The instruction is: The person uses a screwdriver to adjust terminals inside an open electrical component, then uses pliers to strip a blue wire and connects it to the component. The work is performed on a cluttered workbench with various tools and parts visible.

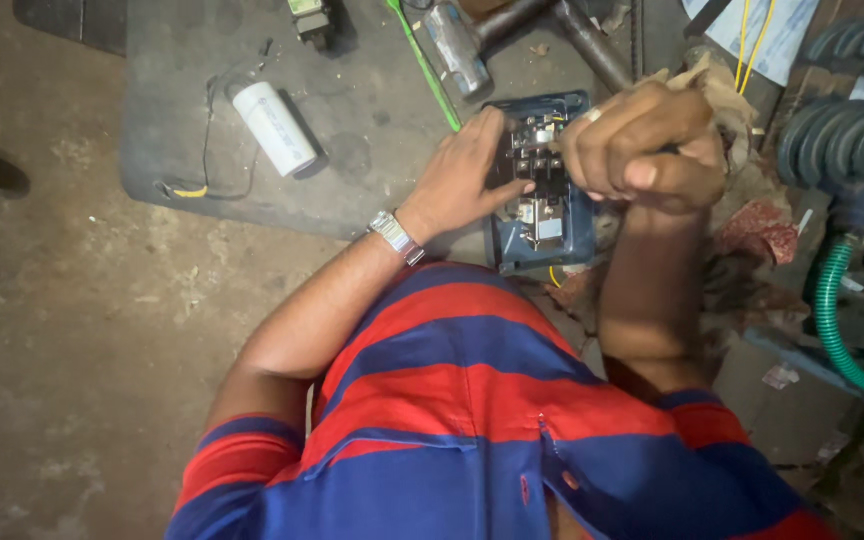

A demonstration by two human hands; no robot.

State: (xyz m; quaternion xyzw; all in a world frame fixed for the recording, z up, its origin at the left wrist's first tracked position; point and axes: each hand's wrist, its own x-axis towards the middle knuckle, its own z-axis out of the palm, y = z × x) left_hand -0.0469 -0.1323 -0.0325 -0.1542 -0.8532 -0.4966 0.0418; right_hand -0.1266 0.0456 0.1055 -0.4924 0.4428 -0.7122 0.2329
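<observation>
The red and blue striped shirt [472,420] fills the near part of the view. Above it, the left hand [462,175], fingers spread flat, rests on the blue switch box [542,185] on the grey mat [352,110]. The right hand [647,145] is clenched over the box, perhaps around a tool, which is hidden. Farther lie a white capacitor [274,128], a green hose [837,310] and a hammer [457,45].

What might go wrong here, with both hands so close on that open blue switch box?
The left hand only steadies the blue box by its edge, so it may slide on the mat. The right hand, clenched as a fist above the exposed parts, hides them, so it could slip onto the left fingers.
</observation>
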